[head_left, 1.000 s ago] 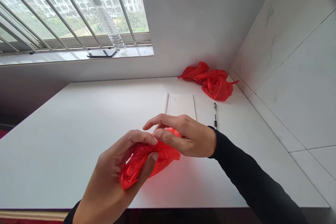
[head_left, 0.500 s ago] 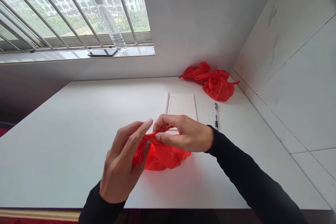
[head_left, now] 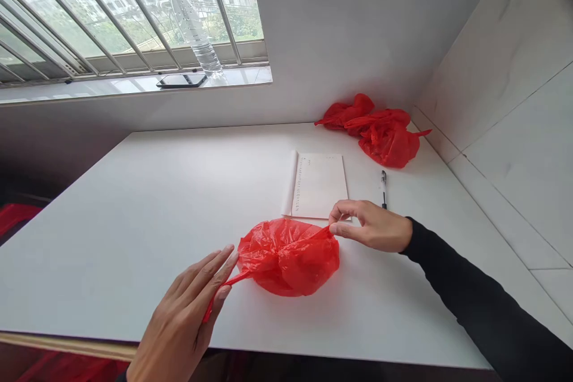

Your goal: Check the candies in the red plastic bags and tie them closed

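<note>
A red plastic bag (head_left: 290, 259), puffed and gathered at its middle, rests on the white table in front of me. My left hand (head_left: 192, 301) pinches one twisted handle of it between thumb and fingers, at the bag's left side. On the right, my right hand (head_left: 367, 225) grips the other end of the bag between thumb and forefinger. The bag's handles are drawn out to both sides from the gathered middle. Whatever the bag contains is hidden by the plastic.
Behind the bag lies an open notebook (head_left: 320, 185), with a pen (head_left: 384, 189) to its right. More red plastic bags (head_left: 387, 137) sit in the far right corner by the tiled wall. A water bottle (head_left: 194, 30) and a phone (head_left: 181, 80) are on the windowsill.
My hands have moved apart, left hand down and left, right hand to the right, stretching the bag's two ends outward. The bag's gathered middle now shows between them. The view has shifted slightly.
</note>
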Motion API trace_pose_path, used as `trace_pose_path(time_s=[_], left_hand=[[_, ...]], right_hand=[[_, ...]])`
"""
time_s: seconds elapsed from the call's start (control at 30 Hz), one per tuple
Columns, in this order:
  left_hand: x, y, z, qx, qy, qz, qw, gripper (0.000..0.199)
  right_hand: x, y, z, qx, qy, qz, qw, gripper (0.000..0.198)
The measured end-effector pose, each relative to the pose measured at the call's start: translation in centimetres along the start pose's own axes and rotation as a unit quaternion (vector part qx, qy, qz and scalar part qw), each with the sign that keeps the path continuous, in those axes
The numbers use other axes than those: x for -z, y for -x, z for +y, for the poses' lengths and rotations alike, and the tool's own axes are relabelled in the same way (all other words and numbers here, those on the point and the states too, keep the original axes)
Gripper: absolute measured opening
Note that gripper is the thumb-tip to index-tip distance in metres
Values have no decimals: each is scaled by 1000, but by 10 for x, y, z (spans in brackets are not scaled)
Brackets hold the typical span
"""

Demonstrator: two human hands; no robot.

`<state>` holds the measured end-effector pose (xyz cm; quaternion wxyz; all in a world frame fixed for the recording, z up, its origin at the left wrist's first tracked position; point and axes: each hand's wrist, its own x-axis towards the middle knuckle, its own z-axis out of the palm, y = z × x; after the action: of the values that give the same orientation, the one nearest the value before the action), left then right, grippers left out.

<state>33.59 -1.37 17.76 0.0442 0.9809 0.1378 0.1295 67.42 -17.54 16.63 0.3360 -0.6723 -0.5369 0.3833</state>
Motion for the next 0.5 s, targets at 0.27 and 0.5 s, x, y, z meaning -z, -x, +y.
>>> trace_pose_path(time_s=[0.27,0.5], left_hand=[[-32,-49,50,-22,81,18,996,70],[-80,-45,79,-2,103,-144,984,61]], right_hand=[[-54,18,24,-29,-126,114,985,28],[-78,28,32,-111,-105,138,979,36]])
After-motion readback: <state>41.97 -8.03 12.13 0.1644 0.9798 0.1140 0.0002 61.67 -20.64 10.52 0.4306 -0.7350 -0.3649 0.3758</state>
